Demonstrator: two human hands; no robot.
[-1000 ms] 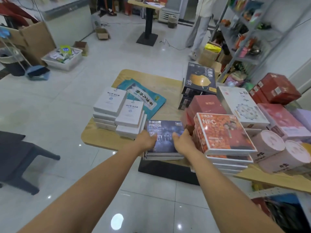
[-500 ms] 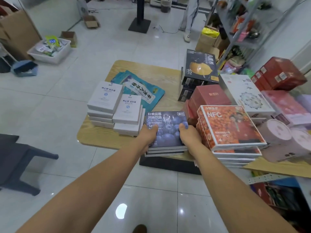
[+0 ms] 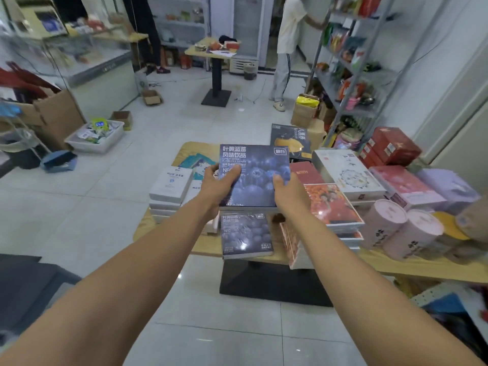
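Note:
A flat dark-blue box (image 3: 257, 169) printed with blueberries is held up in the air above the wooden table (image 3: 396, 268). My left hand (image 3: 217, 184) grips its left edge, thumb on the top face. My right hand (image 3: 289, 195) grips its right edge near the lower corner. Directly below, a second identical blue box (image 3: 245, 237) lies on the table near the front edge.
White boxes (image 3: 169, 188) are stacked left of the blue ones; orange-red boxes (image 3: 332, 207), pink round tins (image 3: 412, 233) and other gift boxes crowd the right. A metal shelf rack (image 3: 351, 75) and a standing person (image 3: 286, 48) are behind. A dark chair (image 3: 26, 286) stands lower left.
Both hands have lifted the top blue box off its stack and raised it, uncovering the one beneath. The camera has tilted upward, showing more of the room.

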